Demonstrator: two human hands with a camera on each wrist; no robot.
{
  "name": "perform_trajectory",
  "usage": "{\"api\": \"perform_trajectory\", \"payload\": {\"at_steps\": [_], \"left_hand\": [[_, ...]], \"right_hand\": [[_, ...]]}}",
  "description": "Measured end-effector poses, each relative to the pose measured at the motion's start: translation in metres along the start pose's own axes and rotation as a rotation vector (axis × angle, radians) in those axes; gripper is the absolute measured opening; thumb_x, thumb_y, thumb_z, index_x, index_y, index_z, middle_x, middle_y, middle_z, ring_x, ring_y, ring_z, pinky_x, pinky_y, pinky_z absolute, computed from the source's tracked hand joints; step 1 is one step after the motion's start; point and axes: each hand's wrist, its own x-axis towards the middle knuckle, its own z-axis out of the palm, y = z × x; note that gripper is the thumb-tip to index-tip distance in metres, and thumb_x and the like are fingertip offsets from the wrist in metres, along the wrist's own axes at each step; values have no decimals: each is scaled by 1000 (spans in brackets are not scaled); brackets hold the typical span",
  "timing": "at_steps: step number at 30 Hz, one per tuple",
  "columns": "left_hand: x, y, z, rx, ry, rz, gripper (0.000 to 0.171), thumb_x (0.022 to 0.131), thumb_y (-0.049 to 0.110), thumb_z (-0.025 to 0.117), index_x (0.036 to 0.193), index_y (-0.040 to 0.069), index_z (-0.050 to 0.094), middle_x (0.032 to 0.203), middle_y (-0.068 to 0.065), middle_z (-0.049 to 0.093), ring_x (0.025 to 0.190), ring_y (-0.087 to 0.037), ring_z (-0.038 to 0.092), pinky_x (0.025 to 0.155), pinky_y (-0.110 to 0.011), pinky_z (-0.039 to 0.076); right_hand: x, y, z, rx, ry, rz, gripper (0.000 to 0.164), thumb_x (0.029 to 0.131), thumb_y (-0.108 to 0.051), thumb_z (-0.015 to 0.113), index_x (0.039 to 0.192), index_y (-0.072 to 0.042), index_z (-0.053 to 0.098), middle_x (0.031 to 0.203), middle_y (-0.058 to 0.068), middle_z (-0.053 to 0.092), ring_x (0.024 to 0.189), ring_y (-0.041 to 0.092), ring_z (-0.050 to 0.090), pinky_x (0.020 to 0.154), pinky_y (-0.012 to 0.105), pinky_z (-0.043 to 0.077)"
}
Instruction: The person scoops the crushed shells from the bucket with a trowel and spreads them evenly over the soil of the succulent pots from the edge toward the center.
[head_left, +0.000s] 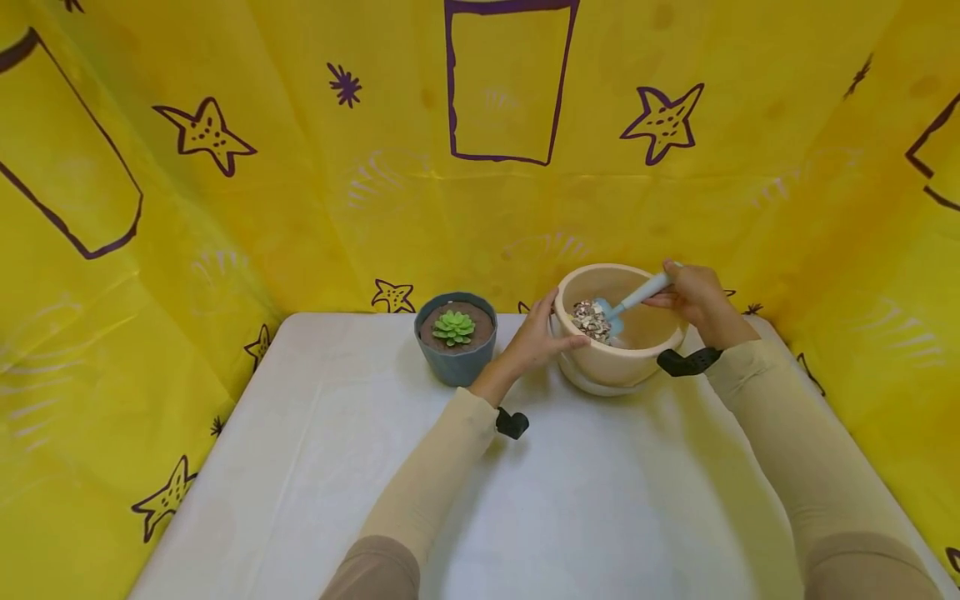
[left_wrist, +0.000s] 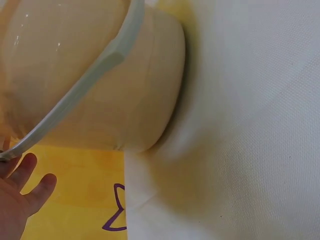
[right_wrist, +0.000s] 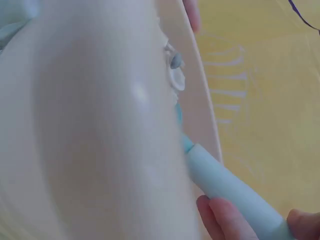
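A cream bucket (head_left: 622, 367) stands on the table, its pale carrying handle (left_wrist: 90, 75) swung down against the side. My left hand (head_left: 536, 337) grips the bucket's left rim, thumb along the near edge, other fingers spread outside. In my right hand (head_left: 701, 296) is the light-blue handle of a small shovel (head_left: 641, 293), tilted over the bucket's right side. The shovel's blade is down inside, beside a heap of small white and brown bits (head_left: 590, 321), some like shells. The right wrist view shows fingertips (right_wrist: 227, 217) around the shovel handle; the bucket wall hides most of the blade.
Left of the bucket stands a blue-grey pot (head_left: 455, 364) with a green succulent (head_left: 453, 328) in brown soil, close by my left forearm. A yellow patterned cloth (head_left: 510, 208) hangs around the back and sides of the white table (head_left: 360, 467).
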Motion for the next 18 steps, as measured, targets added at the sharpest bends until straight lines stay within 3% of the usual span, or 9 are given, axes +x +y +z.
{"api": "perform_trajectory", "payload": {"at_steps": [8, 18], "left_hand": [[0, 0, 2, -9, -4, 7, 105, 81, 42, 78, 158, 15, 12, 157, -13, 25, 143, -28, 35, 114, -52, 34], [1, 0, 1, 12, 5, 0, 106, 80, 45, 78, 158, 17, 12, 156, -12, 27, 143, -28, 35, 114, -53, 34]], "right_hand": [[-3, -6, -11, 160, -29, 73, 22, 100, -23, 43, 98, -2, 47, 76, 12, 61, 66, 25, 71, 66, 40, 61], [-9, -11, -26, 213, -32, 63, 20, 100, -21, 42, 104, -1, 45, 75, 15, 63, 68, 26, 71, 71, 38, 61]]}}
